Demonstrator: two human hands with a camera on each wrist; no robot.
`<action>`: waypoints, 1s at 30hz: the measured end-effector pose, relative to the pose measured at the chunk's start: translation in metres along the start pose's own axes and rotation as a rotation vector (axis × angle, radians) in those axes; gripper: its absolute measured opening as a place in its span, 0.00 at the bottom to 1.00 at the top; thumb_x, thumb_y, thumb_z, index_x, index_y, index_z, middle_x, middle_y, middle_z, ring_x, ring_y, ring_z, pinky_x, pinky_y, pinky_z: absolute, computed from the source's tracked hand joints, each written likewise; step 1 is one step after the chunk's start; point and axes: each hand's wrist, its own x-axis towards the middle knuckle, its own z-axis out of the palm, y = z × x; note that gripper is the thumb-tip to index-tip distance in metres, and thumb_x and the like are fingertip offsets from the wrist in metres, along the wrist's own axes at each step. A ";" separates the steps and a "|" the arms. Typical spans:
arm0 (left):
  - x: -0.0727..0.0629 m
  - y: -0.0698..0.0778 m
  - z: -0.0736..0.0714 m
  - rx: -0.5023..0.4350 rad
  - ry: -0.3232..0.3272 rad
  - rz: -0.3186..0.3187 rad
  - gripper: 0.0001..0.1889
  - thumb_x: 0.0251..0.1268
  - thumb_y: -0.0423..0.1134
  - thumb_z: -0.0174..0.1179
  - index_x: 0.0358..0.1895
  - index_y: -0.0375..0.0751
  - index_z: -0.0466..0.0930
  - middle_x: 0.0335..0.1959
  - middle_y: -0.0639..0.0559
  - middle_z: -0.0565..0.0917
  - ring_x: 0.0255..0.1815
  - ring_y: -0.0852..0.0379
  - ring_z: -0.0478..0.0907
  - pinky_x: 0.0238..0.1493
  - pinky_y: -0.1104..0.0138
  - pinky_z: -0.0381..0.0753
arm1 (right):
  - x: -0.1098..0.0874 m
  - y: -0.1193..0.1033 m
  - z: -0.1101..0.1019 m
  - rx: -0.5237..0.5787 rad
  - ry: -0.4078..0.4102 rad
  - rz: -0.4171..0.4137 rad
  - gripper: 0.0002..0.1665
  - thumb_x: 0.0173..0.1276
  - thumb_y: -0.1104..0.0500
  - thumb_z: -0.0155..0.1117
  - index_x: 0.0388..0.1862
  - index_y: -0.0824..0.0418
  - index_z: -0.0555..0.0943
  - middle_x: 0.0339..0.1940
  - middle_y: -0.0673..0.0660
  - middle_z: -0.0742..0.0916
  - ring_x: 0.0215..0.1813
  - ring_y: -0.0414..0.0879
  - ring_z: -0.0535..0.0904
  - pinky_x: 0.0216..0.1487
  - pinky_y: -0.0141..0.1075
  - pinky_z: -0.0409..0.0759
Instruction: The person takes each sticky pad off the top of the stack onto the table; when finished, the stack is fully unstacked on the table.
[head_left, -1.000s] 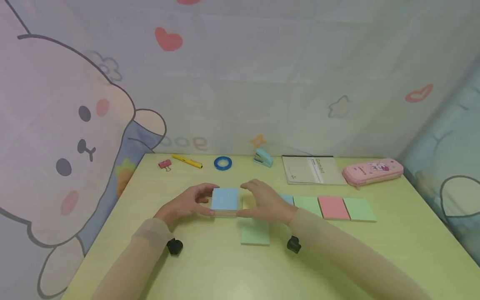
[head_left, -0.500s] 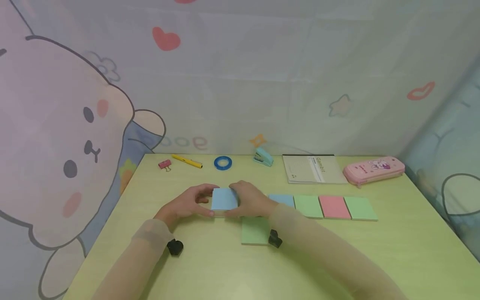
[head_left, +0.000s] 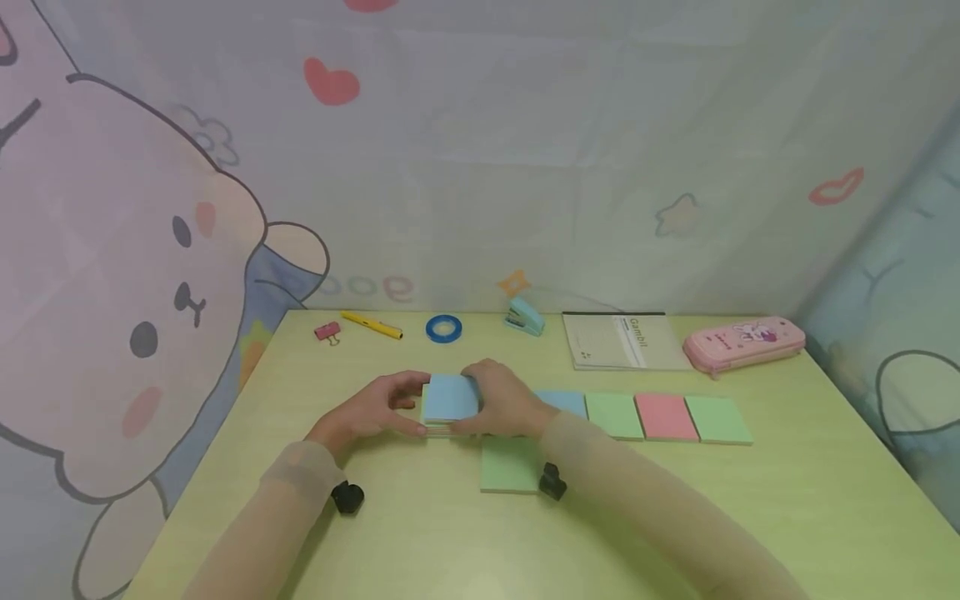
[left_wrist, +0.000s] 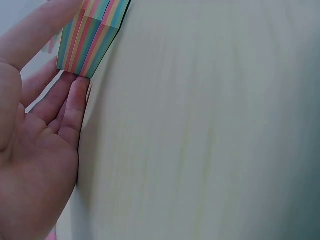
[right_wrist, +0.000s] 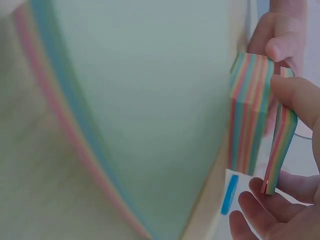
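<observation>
A thick stack of sticky note pads (right_wrist: 247,115) with striped edges sits between both hands in the head view. My left hand (head_left: 378,406) holds the stack's left side, thumb at the front and fingers behind; its fingertips meet the striped edges in the left wrist view. With thumb and fingers, my right hand (head_left: 506,402) pinches a thin blue-topped sticky note pad (head_left: 452,397). In the right wrist view a gap shows between this pad and the thicker stack. The right forearm partly covers a green pad (head_left: 508,465) in front.
To the right runs a row of pads: blue (head_left: 564,403), green (head_left: 615,417), pink (head_left: 666,417) and green (head_left: 718,419). Along the back lie a binder clip (head_left: 327,331), yellow pen (head_left: 372,324), blue tape roll (head_left: 444,328), stapler (head_left: 524,316), notebook (head_left: 626,342) and pink pencil case (head_left: 745,343).
My right hand has moved left to the stack and taken hold of its top pad. That blue-topped pad now sits slightly right of and apart from the stack. My left hand has stayed nearly still.
</observation>
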 end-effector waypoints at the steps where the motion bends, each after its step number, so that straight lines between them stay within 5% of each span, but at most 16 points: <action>1: 0.000 0.000 0.000 -0.006 0.001 -0.003 0.45 0.58 0.34 0.79 0.77 0.33 0.66 0.75 0.37 0.72 0.74 0.38 0.68 0.77 0.46 0.68 | -0.002 0.001 -0.002 0.003 0.013 0.000 0.51 0.56 0.40 0.83 0.69 0.67 0.75 0.60 0.59 0.83 0.56 0.50 0.77 0.57 0.44 0.81; 9: -0.001 -0.002 0.001 0.013 -0.001 0.023 0.42 0.58 0.32 0.79 0.76 0.35 0.69 0.74 0.37 0.72 0.73 0.37 0.68 0.77 0.44 0.67 | -0.028 0.008 -0.024 0.047 0.104 -0.010 0.51 0.55 0.42 0.84 0.71 0.65 0.75 0.62 0.58 0.83 0.58 0.51 0.79 0.60 0.45 0.81; 20: 0.000 -0.001 0.003 -0.004 -0.019 0.038 0.42 0.57 0.31 0.78 0.75 0.33 0.69 0.72 0.36 0.74 0.72 0.38 0.70 0.76 0.42 0.66 | -0.097 0.033 -0.054 0.021 0.180 -0.028 0.51 0.55 0.43 0.85 0.72 0.64 0.75 0.61 0.58 0.84 0.57 0.51 0.81 0.54 0.46 0.84; 30: 0.000 -0.002 0.004 -0.005 0.012 -0.028 0.43 0.55 0.34 0.81 0.76 0.38 0.71 0.75 0.40 0.72 0.71 0.40 0.73 0.77 0.44 0.67 | -0.155 0.056 -0.058 -0.082 0.178 -0.014 0.47 0.53 0.44 0.86 0.66 0.65 0.78 0.58 0.58 0.85 0.57 0.51 0.80 0.56 0.48 0.83</action>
